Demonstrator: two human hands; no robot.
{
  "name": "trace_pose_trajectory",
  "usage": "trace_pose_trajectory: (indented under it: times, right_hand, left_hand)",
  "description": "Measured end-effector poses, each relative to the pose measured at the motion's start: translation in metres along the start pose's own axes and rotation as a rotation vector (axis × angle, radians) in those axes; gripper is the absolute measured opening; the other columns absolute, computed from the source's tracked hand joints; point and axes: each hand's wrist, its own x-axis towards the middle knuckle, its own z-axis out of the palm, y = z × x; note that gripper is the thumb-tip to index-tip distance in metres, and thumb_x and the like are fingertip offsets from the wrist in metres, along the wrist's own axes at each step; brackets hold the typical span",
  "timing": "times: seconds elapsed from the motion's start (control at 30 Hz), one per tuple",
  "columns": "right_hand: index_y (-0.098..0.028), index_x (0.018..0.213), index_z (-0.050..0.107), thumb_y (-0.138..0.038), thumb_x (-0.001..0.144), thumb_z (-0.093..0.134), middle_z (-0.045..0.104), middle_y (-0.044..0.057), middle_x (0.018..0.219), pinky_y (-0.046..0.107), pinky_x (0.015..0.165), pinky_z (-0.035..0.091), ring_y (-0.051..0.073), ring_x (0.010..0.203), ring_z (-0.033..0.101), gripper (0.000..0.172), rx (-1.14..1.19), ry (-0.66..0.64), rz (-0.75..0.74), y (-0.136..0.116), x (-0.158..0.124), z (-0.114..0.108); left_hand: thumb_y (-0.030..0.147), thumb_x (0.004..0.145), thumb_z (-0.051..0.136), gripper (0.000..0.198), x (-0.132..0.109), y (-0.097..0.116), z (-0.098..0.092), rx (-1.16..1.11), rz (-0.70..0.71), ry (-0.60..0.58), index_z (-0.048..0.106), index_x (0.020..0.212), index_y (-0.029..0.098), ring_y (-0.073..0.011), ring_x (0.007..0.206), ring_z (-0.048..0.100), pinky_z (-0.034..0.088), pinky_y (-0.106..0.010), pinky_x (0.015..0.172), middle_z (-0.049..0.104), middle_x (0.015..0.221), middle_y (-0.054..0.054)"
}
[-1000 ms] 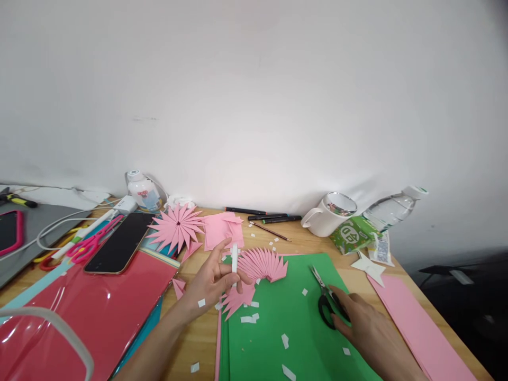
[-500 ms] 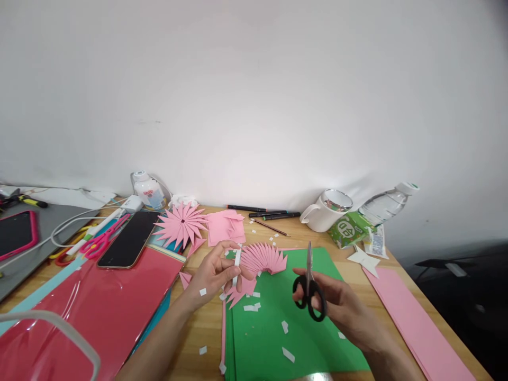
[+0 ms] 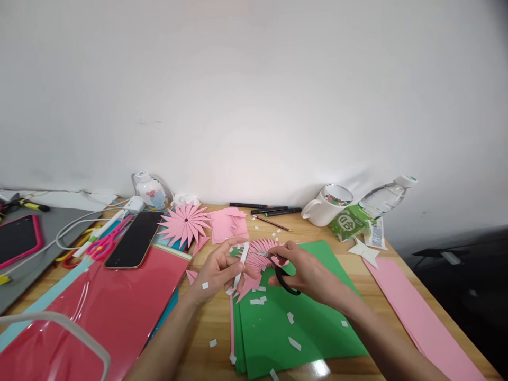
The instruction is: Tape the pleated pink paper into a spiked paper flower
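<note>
My left hand (image 3: 222,267) pinches a narrow white strip (image 3: 242,264), which looks like tape or paper, upright between thumb and fingers. A small white square sticks to the wrist. My right hand (image 3: 299,267) grips black-handled scissors (image 3: 286,281), their blades pointing left towards the strip; whether they touch it I cannot tell. Behind both hands a curved row of folded pink paper points (image 3: 260,251) lies on green paper sheets (image 3: 301,328), partly hidden by the fingers. Small white scraps (image 3: 294,343) are scattered over the green sheets.
A finished-looking pink paper star (image 3: 186,221) and pink squares (image 3: 226,227) lie at the back. Left are a phone (image 3: 135,241), pink scissors (image 3: 103,244) and a red packet (image 3: 119,307). A white mug (image 3: 322,210), green box (image 3: 348,225), clear bottle (image 3: 384,197) and pink strips (image 3: 416,317) stand or lie right.
My right hand has moved left and slightly up, bringing the scissors from over the green paper close to the white strip. The left hand keeps its pinch, and the whole view has shifted slightly.
</note>
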Motion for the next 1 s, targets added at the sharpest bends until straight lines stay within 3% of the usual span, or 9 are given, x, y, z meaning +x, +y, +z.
trace_pose_trajectory:
  times: [0.37, 0.53, 0.83, 0.93, 1.0]
  right_hand:
    - [-0.024, 0.094, 0.069, -0.024, 0.07, 0.071, 0.054, -0.001, 0.073, 0.023, 0.06, 0.032, 0.015, 0.068, 0.051, 0.024, -0.023, -0.056, -0.013, -0.013, 0.005, -0.013]
    - [-0.021, 0.072, 0.065, -0.019, 0.071, 0.064, 0.049, -0.004, 0.061, 0.022, 0.053, 0.026, 0.011, 0.058, 0.042, 0.003, 0.007, -0.084, -0.038, -0.015, 0.004, -0.018]
    - [-0.022, 0.074, 0.068, -0.021, 0.075, 0.064, 0.058, -0.002, 0.063, 0.022, 0.052, 0.025, 0.011, 0.057, 0.047, 0.005, -0.165, -0.035, -0.065, -0.011, 0.002, -0.021]
    - [-0.025, 0.082, 0.07, -0.02, 0.077, 0.064, 0.061, -0.001, 0.071, 0.023, 0.054, 0.028, 0.013, 0.061, 0.054, 0.009, -0.29, 0.011, -0.069, -0.009, 0.002, -0.017]
    - [-0.026, 0.096, 0.068, -0.021, 0.074, 0.069, 0.063, 0.002, 0.084, 0.024, 0.057, 0.033, 0.016, 0.067, 0.057, 0.023, -0.398, 0.085, -0.069, -0.006, 0.001, -0.016]
  left_hand:
    - [0.037, 0.086, 0.06, 0.052, 0.0, 0.002, 0.006, 0.109, -0.074, -0.076, 0.037, 0.128, 0.015, -0.0091, 0.046, 0.056, 0.028, -0.018, 0.042, 0.074, 0.082, -0.013]
    - [0.036, 0.087, 0.06, 0.051, 0.0, 0.001, 0.004, 0.115, -0.073, -0.107, 0.037, 0.127, 0.015, -0.0087, 0.046, 0.055, 0.028, -0.018, 0.042, 0.074, 0.082, -0.012]
    - [0.031, 0.086, 0.062, 0.055, -0.004, 0.003, 0.0, 0.086, -0.047, -0.168, 0.036, 0.131, 0.015, -0.0106, 0.049, 0.059, 0.032, -0.018, 0.044, 0.075, 0.079, -0.012]
    - [0.028, 0.085, 0.064, 0.06, -0.005, 0.003, -0.003, 0.041, -0.038, -0.23, 0.033, 0.135, 0.014, -0.0112, 0.048, 0.061, 0.033, -0.017, 0.043, 0.075, 0.076, -0.012]
    - [0.029, 0.083, 0.066, 0.072, -0.007, 0.004, -0.004, -0.003, -0.071, -0.317, 0.025, 0.141, 0.015, -0.0116, 0.046, 0.061, 0.032, -0.017, 0.042, 0.075, 0.074, -0.011]
